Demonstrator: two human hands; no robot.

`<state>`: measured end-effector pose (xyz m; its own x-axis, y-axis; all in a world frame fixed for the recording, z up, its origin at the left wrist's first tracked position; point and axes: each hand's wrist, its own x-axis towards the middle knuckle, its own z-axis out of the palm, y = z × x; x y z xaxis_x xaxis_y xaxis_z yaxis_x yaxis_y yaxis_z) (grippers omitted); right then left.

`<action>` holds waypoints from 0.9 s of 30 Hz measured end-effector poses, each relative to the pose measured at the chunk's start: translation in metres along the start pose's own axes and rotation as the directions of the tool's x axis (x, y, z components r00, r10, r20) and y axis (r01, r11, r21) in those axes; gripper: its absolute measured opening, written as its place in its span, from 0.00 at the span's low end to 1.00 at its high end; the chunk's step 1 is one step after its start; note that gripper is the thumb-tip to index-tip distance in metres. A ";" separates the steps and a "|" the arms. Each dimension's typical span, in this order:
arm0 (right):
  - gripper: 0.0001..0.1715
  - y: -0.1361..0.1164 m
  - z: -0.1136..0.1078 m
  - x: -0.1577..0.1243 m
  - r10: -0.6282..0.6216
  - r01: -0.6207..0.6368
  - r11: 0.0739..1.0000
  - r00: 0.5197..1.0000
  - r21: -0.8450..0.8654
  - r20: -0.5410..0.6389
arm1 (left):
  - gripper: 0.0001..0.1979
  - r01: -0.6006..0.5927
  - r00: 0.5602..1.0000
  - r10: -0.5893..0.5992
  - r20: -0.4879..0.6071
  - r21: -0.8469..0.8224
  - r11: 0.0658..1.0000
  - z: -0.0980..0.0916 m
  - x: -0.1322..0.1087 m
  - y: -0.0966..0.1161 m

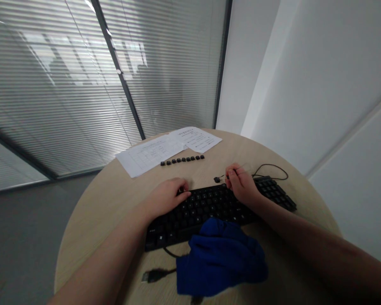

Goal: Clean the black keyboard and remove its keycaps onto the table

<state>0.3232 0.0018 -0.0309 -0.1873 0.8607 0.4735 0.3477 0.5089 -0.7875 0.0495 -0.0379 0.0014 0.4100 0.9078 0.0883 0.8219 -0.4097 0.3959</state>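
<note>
A black keyboard [206,204] lies at a slant on the round table. At its far left edge, my left hand [169,195] has thumb and fingers closed on the rim. My right hand [241,184] is closed above the far right part of the keyboard, around what looks like a wire keycap puller [231,171], mostly hidden by the fingers. Thin wire shows on both sides of that fist. Just left of it is a single black keycap [216,180], at the wire's end. Beyond the keyboard, several loose black keycaps [183,159] stand in a row.
A crumpled blue cloth [222,258] covers part of the keyboard's near side. Beside it lies a cable with a USB plug [154,275]. Printed paper sheets [152,153] rest at the table's [92,220] far side. Another black cable [274,165] loops at the right.
</note>
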 end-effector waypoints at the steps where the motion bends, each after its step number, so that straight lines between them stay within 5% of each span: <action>1: 0.12 -0.003 -0.001 -0.001 -0.016 0.015 0.999 1.000 0.033 0.024 | 0.12 -0.013 1.000 0.013 -0.024 -0.001 1.000 -0.002 -0.001 0.002; 6: 0.12 -0.028 -0.003 -0.011 -0.158 0.112 0.966 0.969 0.235 0.189 | 0.17 -0.045 0.991 0.015 -0.134 -0.229 0.972 -0.011 -0.005 0.022; 14: 0.11 -0.056 0.003 -0.028 -0.244 0.086 0.898 0.914 0.432 0.325 | 0.17 -0.030 0.999 0.045 0.003 -0.702 0.712 -0.009 -0.010 0.027; 20: 0.14 -0.057 0.005 -0.030 -0.316 0.181 0.909 0.886 0.375 0.339 | 0.15 0.025 0.999 0.009 0.040 -0.762 0.647 -0.010 -0.009 0.023; 27: 0.16 -0.051 0.004 -0.028 -0.288 0.161 0.935 0.864 0.315 0.413 | 0.15 0.032 0.999 -0.013 0.033 -0.681 0.732 -0.009 -0.008 0.019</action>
<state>0.3071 -0.0479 -0.0058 -0.6417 0.6037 0.4730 0.0051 0.6202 -0.7845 0.0581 -0.0525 0.0165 0.4119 0.9096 0.0534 0.3450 -0.2099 0.9148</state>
